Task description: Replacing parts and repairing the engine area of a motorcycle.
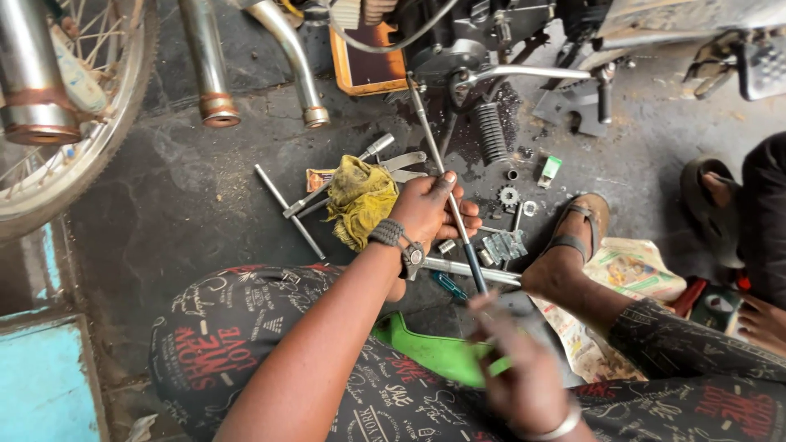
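Long rod guided by both hands toward the engine side of a motorcycle.

The left hand [426,211] is closed around the middle of the long thin rod [434,147], thumb laid along the shaft; the right hand [516,376], blurred and low in the view, appears wrapped around the rod's dark lower end, though the finger positions cannot be told exactly. The rod runs diagonally upward, its tip near the engine casing [458,41] beside the kick lever [524,74]. For good control, judged from this view: keep the forward hand as the guide and the rear hand as the driver, holding the shaft straight on its axis. On the floor just beyond the left hand lie a yellow rag [360,200], loose wrenches [327,192], a small sprocket [508,196] and a green plastic part [434,352] near the knee.
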